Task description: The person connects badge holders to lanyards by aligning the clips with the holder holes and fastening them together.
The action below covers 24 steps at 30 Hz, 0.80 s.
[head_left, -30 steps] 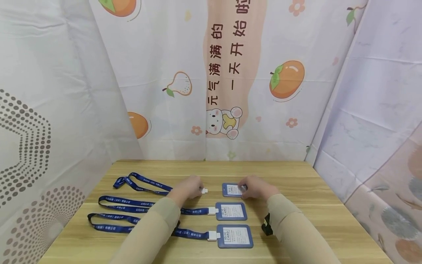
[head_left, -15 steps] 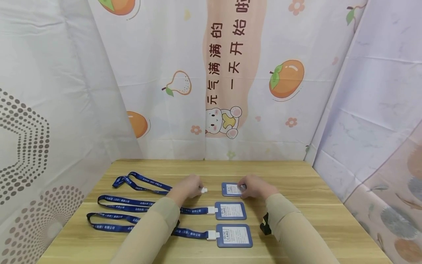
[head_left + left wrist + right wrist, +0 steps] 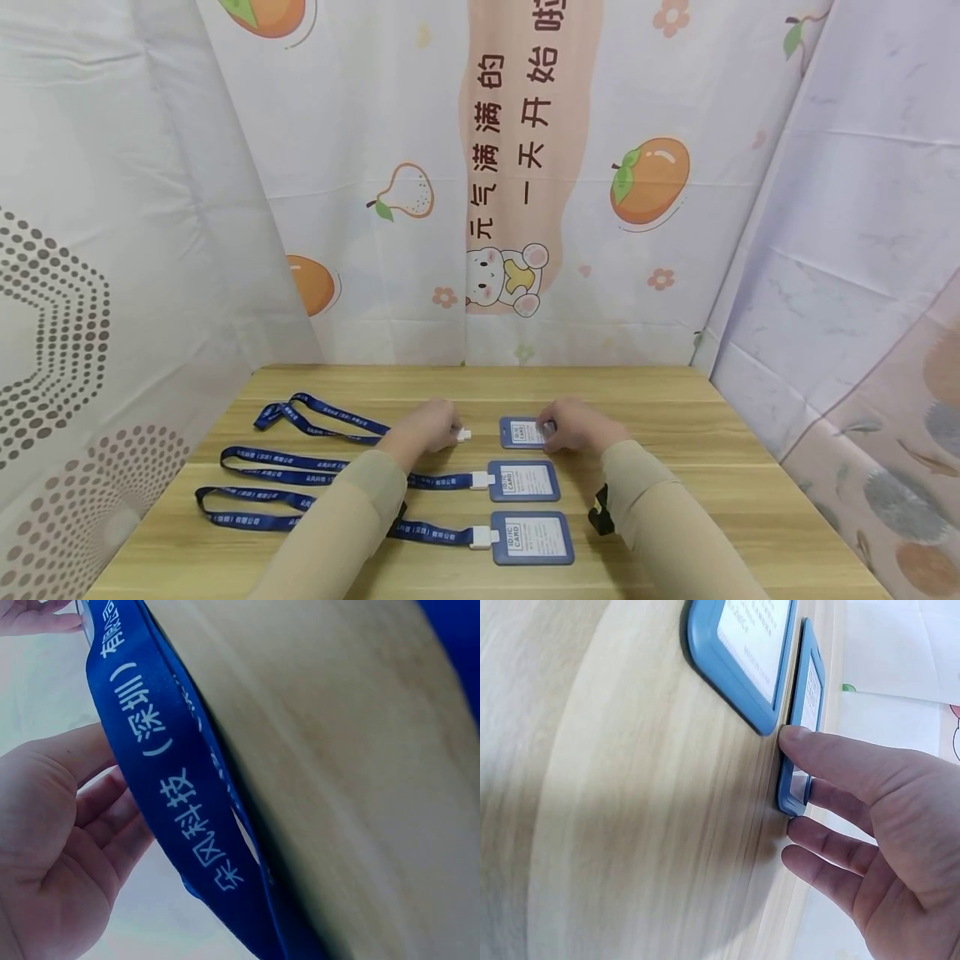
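At the far row of the table, my left hand [image 3: 429, 427] pinches the white clip [image 3: 463, 434] at the end of a blue lanyard [image 3: 337, 419]. In the left wrist view, the printed strap [image 3: 161, 750] crosses in front of the fingertips and hides them. To the right, my right hand [image 3: 581, 427] holds a blue card holder [image 3: 521, 432] by its right end. The right wrist view shows the thumb on the near long edge of this card holder [image 3: 808, 712] and fingers at its far side. A short gap separates the clip from the holder.
Nearer to me lie two lanyards, the middle one [image 3: 285, 465] and the front one [image 3: 251, 510]. Their white clips join the middle card holder [image 3: 525, 481] and front card holder [image 3: 532, 538]. A printed curtain [image 3: 420, 250] hangs behind the wooden table [image 3: 660, 387].
The far card holder and my right hand have shifted very slightly left, toward the white clip. My left hand stays nearly still. The two nearer sets have not visibly moved.
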Each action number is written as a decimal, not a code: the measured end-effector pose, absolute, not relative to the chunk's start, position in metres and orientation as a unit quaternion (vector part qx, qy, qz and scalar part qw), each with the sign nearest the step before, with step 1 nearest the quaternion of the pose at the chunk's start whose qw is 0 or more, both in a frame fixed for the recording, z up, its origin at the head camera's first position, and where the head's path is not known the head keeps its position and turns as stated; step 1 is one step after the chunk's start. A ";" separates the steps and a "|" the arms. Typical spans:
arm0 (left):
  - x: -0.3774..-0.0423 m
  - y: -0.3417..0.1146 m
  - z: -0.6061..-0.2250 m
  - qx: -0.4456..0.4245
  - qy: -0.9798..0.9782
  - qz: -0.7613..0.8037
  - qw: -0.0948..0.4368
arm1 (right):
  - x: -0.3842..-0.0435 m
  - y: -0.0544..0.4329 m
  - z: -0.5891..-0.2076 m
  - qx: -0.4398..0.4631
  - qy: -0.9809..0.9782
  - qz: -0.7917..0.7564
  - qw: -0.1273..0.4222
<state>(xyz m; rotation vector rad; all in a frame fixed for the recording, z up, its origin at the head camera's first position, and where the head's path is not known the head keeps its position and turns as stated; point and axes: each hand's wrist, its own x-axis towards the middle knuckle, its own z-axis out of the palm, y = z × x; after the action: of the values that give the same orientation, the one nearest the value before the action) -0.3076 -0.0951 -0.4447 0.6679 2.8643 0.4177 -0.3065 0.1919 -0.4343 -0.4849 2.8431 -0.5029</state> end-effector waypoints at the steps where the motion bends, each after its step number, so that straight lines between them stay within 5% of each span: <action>1: -0.308 -0.095 -0.444 0.228 0.960 0.139 0.085 | -0.307 0.191 -0.435 -0.165 0.965 -0.173 0.107; 24: -0.313 -0.092 -0.446 0.241 0.958 0.134 0.082 | -0.311 0.188 -0.438 -0.175 0.965 -0.167 0.107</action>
<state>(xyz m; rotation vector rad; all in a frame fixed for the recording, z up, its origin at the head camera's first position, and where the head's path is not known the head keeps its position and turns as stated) -0.3130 -0.0922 -0.4464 0.7207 2.8610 0.3991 -0.3111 0.1876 -0.4384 -0.5143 2.8398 -0.4909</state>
